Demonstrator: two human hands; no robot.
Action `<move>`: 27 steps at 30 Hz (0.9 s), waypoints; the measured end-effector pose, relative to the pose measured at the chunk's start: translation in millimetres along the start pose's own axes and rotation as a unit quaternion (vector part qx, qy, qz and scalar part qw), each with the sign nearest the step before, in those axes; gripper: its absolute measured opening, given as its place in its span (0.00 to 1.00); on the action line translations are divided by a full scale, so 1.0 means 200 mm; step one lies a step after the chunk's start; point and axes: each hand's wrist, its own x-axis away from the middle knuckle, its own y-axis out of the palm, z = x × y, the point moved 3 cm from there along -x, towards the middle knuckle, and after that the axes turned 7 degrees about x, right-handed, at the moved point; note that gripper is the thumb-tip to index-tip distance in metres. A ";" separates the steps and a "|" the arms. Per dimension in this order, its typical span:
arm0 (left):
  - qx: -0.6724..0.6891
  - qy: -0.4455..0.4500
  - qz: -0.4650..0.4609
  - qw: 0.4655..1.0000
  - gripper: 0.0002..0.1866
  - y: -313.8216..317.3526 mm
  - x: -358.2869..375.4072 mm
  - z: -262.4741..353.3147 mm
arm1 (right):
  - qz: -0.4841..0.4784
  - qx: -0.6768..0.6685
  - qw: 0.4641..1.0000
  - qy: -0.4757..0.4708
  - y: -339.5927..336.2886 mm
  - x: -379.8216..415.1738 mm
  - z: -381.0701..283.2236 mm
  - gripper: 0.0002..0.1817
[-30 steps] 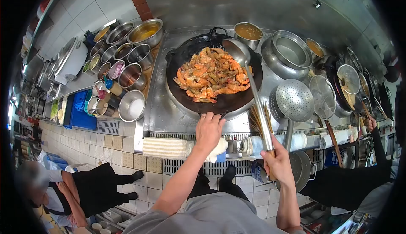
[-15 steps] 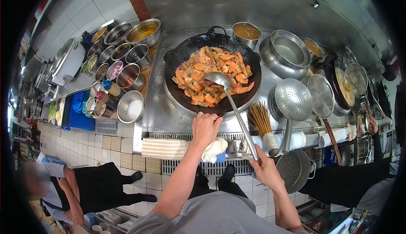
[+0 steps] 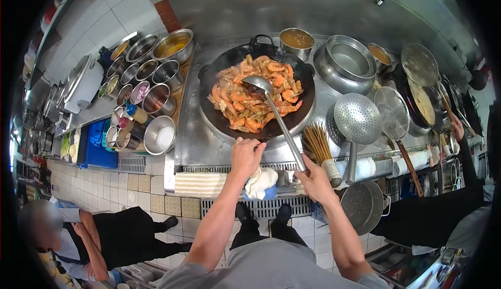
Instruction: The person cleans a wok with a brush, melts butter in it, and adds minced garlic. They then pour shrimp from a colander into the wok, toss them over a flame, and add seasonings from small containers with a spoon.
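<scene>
A black wok [image 3: 209, 109] rests on the steel stove and holds a heap of orange shrimp [image 3: 250, 112] in sauce. My left hand [image 3: 247, 156] is closed at the wok's near edge; its fingers hide most of what they grip, seemingly the wok's near handle. In my right hand [image 3: 314, 177] is the long handle of a steel ladle [image 3: 282, 122], whose bowl lies on top of the shrimp. A folded white cloth [image 3: 261, 182] is just below my left hand. To the right of the ladle handle stands a bamboo brush [image 3: 318, 145].
Metal bowls [image 3: 159, 135] and sauce bottles [image 3: 136, 114] stand left. Behind the wok is a pot of broth [image 3: 296, 39]. A perforated strainer [image 3: 357, 118] and mesh skimmer [image 3: 391, 112] lie right. One person [image 3: 88, 237] stands left with folded arms; another [image 3: 459, 200] works at right.
The ladle and my right hand have shifted slightly up and left, and the shrimp lie differently. The other person's skimmer at right has moved upward, away from that pan.
</scene>
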 end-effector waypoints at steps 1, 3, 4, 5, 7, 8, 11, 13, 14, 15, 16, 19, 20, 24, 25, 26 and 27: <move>-0.009 -0.005 -0.006 1.000 0.14 0.00 0.00 0.00 | -0.020 -0.057 0.998 0.028 -0.03 0.07 -0.02 0.32; -0.008 -0.031 -0.028 0.999 0.14 0.01 0.00 0.01 | -0.024 -0.115 0.993 0.027 -0.04 0.14 -0.03 0.34; -0.009 -0.049 -0.044 0.998 0.13 0.02 -0.02 0.01 | -0.025 -0.115 0.993 0.023 -0.06 0.14 -0.05 0.34; -0.013 -0.045 -0.037 0.998 0.13 0.02 -0.02 0.00 | -0.026 -0.144 0.988 0.042 -0.10 0.18 -0.07 0.34; -0.010 -0.049 -0.040 0.998 0.13 0.02 -0.01 0.01 | -0.038 -0.235 0.969 0.067 -0.19 0.27 -0.18 0.35; -0.006 -0.049 -0.040 0.998 0.13 0.01 -0.01 0.02 | -0.039 -0.235 0.969 0.066 -0.21 0.29 -0.19 0.35; -0.007 0.016 0.085 0.996 0.16 -0.06 0.02 0.09 | -0.096 -0.558 0.820 0.082 -0.20 0.32 -0.12 0.39; -0.005 0.023 0.097 0.995 0.17 -0.13 0.09 0.17 | -0.060 -0.450 0.888 0.077 0.08 0.29 0.06 0.39; -0.004 0.035 0.111 0.993 0.18 -0.16 0.11 0.21 | -0.020 -0.334 0.940 0.065 0.15 0.27 0.09 0.40; -0.007 0.036 0.113 0.993 0.18 -0.19 0.17 0.25 | -0.025 -0.331 0.941 0.067 0.13 0.28 0.03 0.40; 0.049 0.002 0.073 0.996 0.18 -0.19 0.24 0.27 | -0.028 -0.331 0.941 0.062 0.13 0.29 0.01 0.40; 0.138 -0.066 0.009 0.988 0.18 -0.15 0.44 0.32 | -0.058 -0.419 0.903 0.070 0.11 0.35 -0.03 0.33; 0.174 -0.093 -0.016 0.980 0.18 -0.12 0.48 0.33 | -0.059 -0.420 0.903 0.070 0.12 0.36 -0.03 0.33; 0.374 -0.202 -0.064 0.903 0.19 -0.08 0.54 0.46 | -0.157 -0.500 0.849 0.072 0.14 0.45 -0.11 0.20; 0.456 -0.208 -0.104 0.859 0.19 -0.07 0.55 0.48 | -0.190 -0.517 0.832 0.069 0.17 0.48 -0.11 0.20; 0.533 -0.212 -0.142 0.807 0.20 -0.08 0.56 0.51 | -0.223 -0.533 0.813 0.066 0.21 0.51 -0.10 0.21; 0.543 -0.223 -0.166 0.792 0.20 -0.08 0.57 0.53 | -0.247 -0.532 0.808 0.056 0.24 0.54 -0.10 0.19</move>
